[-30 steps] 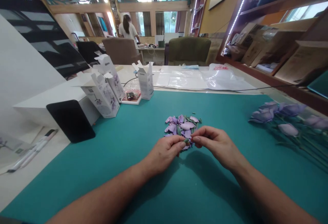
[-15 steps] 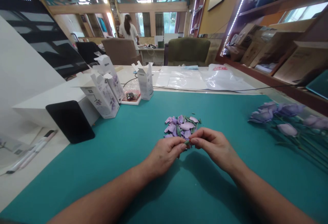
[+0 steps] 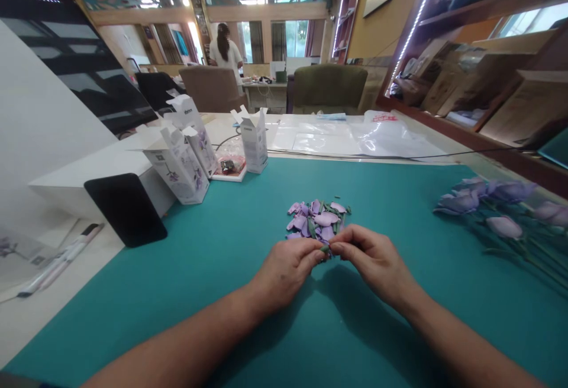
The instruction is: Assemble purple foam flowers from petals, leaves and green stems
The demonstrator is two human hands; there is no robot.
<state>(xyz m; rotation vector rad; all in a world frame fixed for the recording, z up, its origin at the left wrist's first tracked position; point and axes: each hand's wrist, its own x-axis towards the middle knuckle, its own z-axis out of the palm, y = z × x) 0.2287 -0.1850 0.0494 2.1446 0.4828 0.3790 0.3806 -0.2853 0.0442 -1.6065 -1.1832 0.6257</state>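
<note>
Left hand (image 3: pixel 287 268) and right hand (image 3: pixel 373 262) meet at mid-mat, both sets of fingers closed narrow, the fingertips pinching a small green strip (image 3: pixel 325 248) between them; the grip is partly hidden by the fingers. A loose heap of lilac petals and green leaves (image 3: pixel 317 220) lies at 12 o'clock, just beyond the hands, on a teal mat (image 3: pixel 133 299). At 2 to 3 o'clock, lilac artificial flowers (image 3: pixel 483 210) with long stems lie on the mat, well apart from the hands. At 10 to 11 o'clock, white printed cartons (image 3: pixel 178 166) stand upright at the mat's far edge, flaps open. A black slab (image 3: pixel 125 210) sits at 9 to 10 o'clock. Far off at 12 o'clock, a co-worker (image 3: pixel 224 42) stands at a desk.
</note>
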